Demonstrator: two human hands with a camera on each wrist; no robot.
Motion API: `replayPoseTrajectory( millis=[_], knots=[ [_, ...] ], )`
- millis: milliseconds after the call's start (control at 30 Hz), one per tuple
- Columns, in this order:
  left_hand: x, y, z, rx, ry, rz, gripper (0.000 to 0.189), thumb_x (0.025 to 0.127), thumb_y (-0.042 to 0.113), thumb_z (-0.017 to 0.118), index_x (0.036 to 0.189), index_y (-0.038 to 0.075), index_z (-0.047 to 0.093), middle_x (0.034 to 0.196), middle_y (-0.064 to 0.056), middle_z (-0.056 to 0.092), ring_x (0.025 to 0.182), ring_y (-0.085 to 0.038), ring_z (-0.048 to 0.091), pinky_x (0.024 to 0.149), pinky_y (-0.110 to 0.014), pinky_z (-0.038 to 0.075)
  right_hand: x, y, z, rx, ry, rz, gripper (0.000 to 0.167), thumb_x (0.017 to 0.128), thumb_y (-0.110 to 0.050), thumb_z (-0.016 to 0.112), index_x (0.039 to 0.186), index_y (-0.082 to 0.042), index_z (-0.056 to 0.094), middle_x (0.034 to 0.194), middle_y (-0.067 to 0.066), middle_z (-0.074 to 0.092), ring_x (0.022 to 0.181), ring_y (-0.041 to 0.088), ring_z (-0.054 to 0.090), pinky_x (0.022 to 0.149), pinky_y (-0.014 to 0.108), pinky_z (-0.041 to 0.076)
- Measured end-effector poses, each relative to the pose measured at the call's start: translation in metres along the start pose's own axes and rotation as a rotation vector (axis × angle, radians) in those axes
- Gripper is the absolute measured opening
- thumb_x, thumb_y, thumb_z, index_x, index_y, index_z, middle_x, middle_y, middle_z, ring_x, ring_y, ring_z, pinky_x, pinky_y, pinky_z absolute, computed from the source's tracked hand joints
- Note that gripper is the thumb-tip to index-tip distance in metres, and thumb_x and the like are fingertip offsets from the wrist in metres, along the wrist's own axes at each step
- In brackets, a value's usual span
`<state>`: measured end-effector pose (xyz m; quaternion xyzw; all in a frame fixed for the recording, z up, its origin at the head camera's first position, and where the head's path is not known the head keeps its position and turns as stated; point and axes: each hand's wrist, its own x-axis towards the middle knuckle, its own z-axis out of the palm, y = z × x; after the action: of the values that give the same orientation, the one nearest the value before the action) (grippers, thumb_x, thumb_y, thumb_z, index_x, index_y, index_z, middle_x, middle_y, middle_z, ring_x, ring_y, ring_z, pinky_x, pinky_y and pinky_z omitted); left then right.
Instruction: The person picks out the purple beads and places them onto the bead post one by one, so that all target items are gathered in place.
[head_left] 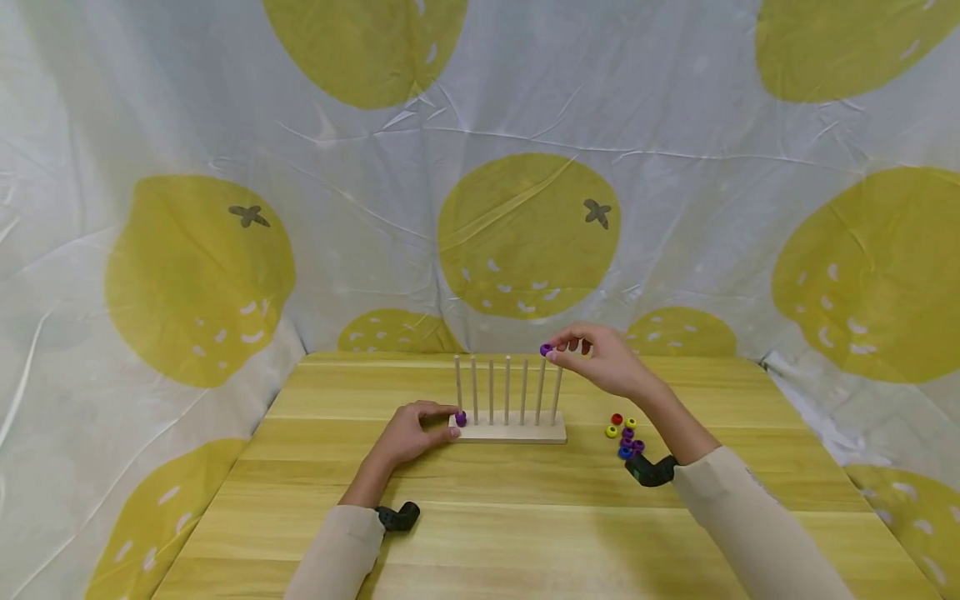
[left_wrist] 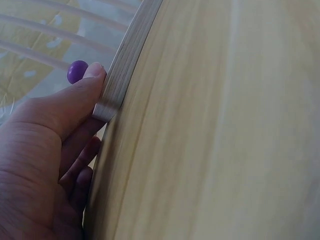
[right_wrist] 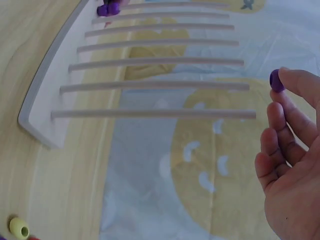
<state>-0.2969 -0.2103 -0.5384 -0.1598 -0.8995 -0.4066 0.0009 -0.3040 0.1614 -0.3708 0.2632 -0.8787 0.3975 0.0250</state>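
A pale wooden peg rack (head_left: 510,432) with a row of several upright pegs stands on the table. My left hand (head_left: 408,432) grips the rack's left end, its thumb (left_wrist: 92,80) along the edge of the base. Right beside that thumb, purple beads (right_wrist: 108,9) sit low on the leftmost peg. My right hand (head_left: 603,360) is raised at the rack's right side, pinching a purple bead (head_left: 546,350) between thumb and forefinger. In the head view this bead overlaps the top of the second peg from the right; the right wrist view shows it apart from the peg tips.
Loose beads lie on the wooden table (head_left: 510,542) right of the rack, below my right forearm: a red bead (head_left: 617,418), a yellow bead (head_left: 611,432), a blue bead (head_left: 625,453) and several others. A lemon-print cloth (head_left: 360,217) hangs behind the table and at its sides.
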Motion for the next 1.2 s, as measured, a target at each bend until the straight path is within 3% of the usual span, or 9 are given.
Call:
replayPoseTrajectory(
  millis=[300, 600, 900, 1200],
  knots=[
    [0.000, -0.001, -0.001, -0.004, -0.005, -0.001, 0.044, 0.086, 0.049, 0.082, 0.127, 0.033, 0.074, 0.132, 0.001, 0.071, 0.133, -0.030, 0.059, 0.115, -0.055, 0.044, 0.015, -0.012, 0.016, 0.039, -0.004, -0.039, 0.020, 0.099, -0.036, 0.070, 0.112, -0.022, 0.076, 0.100, -0.002, 0.067, 0.090, 0.025, 0.054, 0.079, 0.039, 0.043],
    [0.001, -0.001, 0.001, -0.006, 0.004, -0.006, 0.043, 0.085, 0.047, 0.083, 0.125, 0.033, 0.075, 0.131, 0.002, 0.072, 0.132, -0.029, 0.060, 0.115, -0.054, 0.044, 0.028, -0.023, 0.033, 0.024, -0.017, -0.076, 0.019, 0.099, -0.034, 0.071, 0.111, -0.021, 0.078, 0.099, -0.003, 0.070, 0.090, 0.018, 0.057, 0.077, 0.036, 0.044],
    [0.001, 0.000, 0.000, -0.009, 0.008, -0.020, 0.042, 0.085, 0.045, 0.084, 0.124, 0.033, 0.076, 0.130, 0.003, 0.072, 0.132, -0.028, 0.061, 0.116, -0.053, 0.043, 0.042, -0.034, 0.054, 0.024, -0.046, -0.092, 0.018, 0.099, -0.034, 0.071, 0.110, -0.022, 0.078, 0.099, -0.004, 0.069, 0.090, 0.021, 0.054, 0.074, 0.035, 0.045],
    [0.001, 0.001, -0.001, -0.015, 0.000, -0.002, 0.045, 0.086, 0.048, 0.083, 0.126, 0.030, 0.075, 0.131, 0.002, 0.072, 0.131, -0.029, 0.061, 0.115, -0.054, 0.043, 0.057, -0.046, 0.074, 0.016, -0.057, -0.119, 0.016, 0.098, -0.032, 0.072, 0.108, -0.022, 0.079, 0.098, -0.005, 0.069, 0.095, 0.017, 0.057, 0.078, 0.034, 0.049]
  ],
)
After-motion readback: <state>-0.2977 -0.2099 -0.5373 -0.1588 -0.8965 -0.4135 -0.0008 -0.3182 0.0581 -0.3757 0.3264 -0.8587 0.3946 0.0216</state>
